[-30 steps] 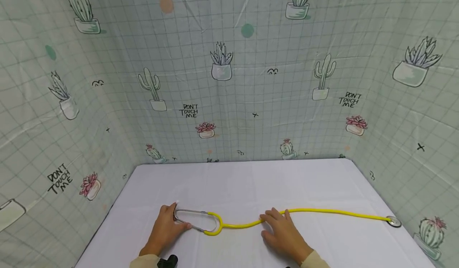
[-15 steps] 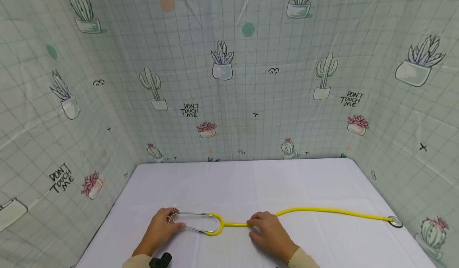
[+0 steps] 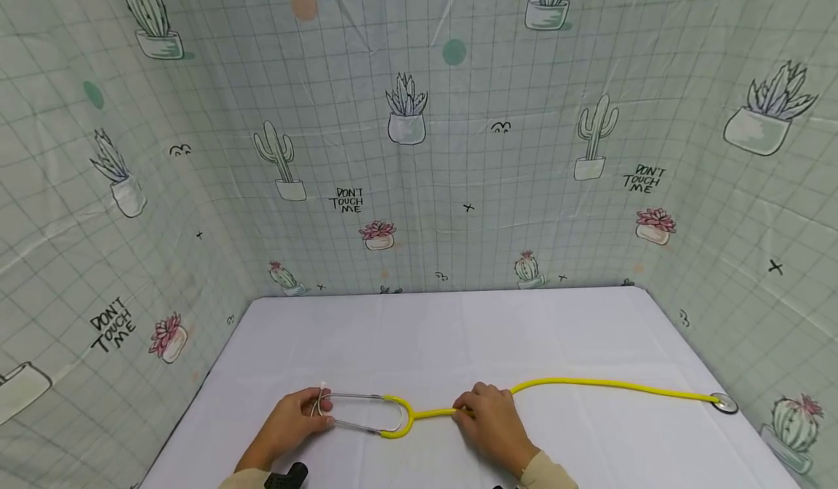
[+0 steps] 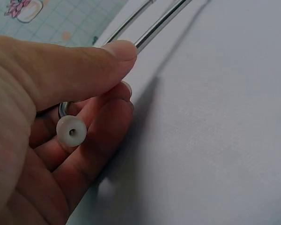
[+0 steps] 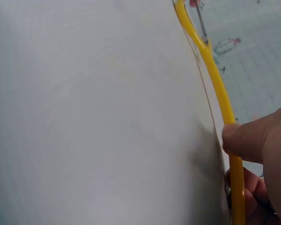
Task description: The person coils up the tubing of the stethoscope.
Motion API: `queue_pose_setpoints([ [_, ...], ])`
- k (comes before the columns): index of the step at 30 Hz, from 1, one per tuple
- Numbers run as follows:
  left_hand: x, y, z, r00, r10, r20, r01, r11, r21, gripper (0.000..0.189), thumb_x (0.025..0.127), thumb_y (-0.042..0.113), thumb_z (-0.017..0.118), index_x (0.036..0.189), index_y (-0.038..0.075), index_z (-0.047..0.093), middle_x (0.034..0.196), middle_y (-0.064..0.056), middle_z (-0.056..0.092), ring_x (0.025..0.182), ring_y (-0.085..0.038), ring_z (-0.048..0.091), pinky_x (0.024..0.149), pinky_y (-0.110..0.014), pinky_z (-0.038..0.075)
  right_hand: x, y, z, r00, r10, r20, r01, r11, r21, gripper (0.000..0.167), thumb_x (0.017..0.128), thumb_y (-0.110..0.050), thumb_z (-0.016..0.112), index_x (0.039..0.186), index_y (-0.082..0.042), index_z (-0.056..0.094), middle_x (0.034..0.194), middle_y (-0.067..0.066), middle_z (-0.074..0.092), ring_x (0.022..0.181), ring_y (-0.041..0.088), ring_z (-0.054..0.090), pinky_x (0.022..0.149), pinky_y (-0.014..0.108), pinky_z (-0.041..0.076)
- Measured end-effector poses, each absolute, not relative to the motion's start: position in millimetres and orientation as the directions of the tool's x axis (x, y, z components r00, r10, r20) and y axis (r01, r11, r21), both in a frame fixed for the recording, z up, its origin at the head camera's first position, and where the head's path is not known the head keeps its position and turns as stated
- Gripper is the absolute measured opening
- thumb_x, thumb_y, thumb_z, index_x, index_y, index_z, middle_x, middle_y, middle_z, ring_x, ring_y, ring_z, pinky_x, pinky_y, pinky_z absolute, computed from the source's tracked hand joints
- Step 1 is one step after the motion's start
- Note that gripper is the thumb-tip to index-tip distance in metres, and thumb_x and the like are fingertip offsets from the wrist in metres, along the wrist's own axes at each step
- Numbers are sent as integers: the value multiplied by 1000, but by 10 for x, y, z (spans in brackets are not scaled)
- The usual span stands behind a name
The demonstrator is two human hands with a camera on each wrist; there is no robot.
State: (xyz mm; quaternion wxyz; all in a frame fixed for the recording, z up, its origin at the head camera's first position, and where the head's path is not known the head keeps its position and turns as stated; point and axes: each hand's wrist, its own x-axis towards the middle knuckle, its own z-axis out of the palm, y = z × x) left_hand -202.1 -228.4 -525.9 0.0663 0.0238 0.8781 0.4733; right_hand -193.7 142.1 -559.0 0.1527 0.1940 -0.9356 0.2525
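A stethoscope [image 3: 435, 413] stretches lengthwise across the table [image 3: 452, 347], running from the person's left hand [image 3: 286, 425] to the table's right edge, well apart from the far edge. The left hand, well in from the table's left edge, holds the metal ear tubes [image 3: 356, 396] by their earpiece end, thumb on one tube and fingers at the other. In the left wrist view, a white earpiece [image 4: 74, 125] with a small hole sits against the curled fingers below the thumb, and the shadow of the tubes falls apart from them on the table. The yellow tube [image 3: 589, 382] forks between the two hands, nearer the right hand [image 3: 494, 423], which pinches the single stretch just beyond the fork with the thumb on one side and the fingers on the other. Past that hand the tube bows gently toward the far edge, then slopes to the round metal chest piece [image 3: 724, 404], which lies at the right edge. A beige sleeve [image 3: 548, 472] shows at the right wrist, and a black device [image 3: 288, 476] beside the left one. Behind the far edge hangs a pale green checked cloth [image 3: 452, 169] printed with potted cacti.
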Motion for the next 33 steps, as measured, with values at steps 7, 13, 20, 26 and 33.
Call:
queue_pose_setpoints([
  [7, -2010, -2257, -5313, -993, 70, -98, -50, 498, 866, 53, 81, 9, 83, 124, -13, 61, 89, -3, 69, 76, -17, 62, 61, -27, 53, -1942, 1420, -5574, -891, -236, 387, -414, 771, -483, 5, 87, -22, 78, 87, -22, 73, 80, -17, 60, 74, 7, 53, 72, 37, 40],
  [13, -1985, -2288, -5334, -979, 136, -150, -88, 381, 920, 49, 88, 10, 78, 124, -14, 57, 87, -10, 72, 71, -22, 68, 63, -31, 57, -1933, 1459, -5582, -909, -234, 346, -403, 710, -577, 4, 92, -24, 73, 93, -20, 72, 83, -21, 66, 75, 1, 56, 80, 39, 44],
  [20, -1948, -2281, -5418, -969, 161, -188, -158, 183, 970, 51, 94, 9, 70, 134, -14, 48, 92, -17, 73, 76, -23, 72, 67, -34, 60, -1904, 1481, -5609, -919, -190, 344, -383, 627, -678, 3, 94, -22, 71, 93, -20, 73, 83, -21, 67, 76, 1, 57, 76, 30, 49],
  [26, -1933, -2206, -5432, -968, 139, -208, -190, 137, 972, 43, 98, 13, 65, 128, -14, 52, 91, -17, 72, 76, -23, 72, 66, -34, 60, -1897, 1531, -5634, -943, -170, 287, -333, 505, -796, 9, 98, -21, 67, 96, -15, 72, 82, -15, 68, 79, 4, 62, 76, 27, 53],
  [33, -1950, -2019, -5374, -982, 52, -183, -181, 51, 982, 43, 101, 29, 62, 122, -8, 55, 92, -16, 72, 75, -24, 73, 64, -31, 59, -1904, 1552, -5569, -986, -77, 148, -165, 313, -935, 22, 102, -24, 61, 104, -4, 68, 86, -3, 70, 84, 12, 67, 74, 25, 53],
])
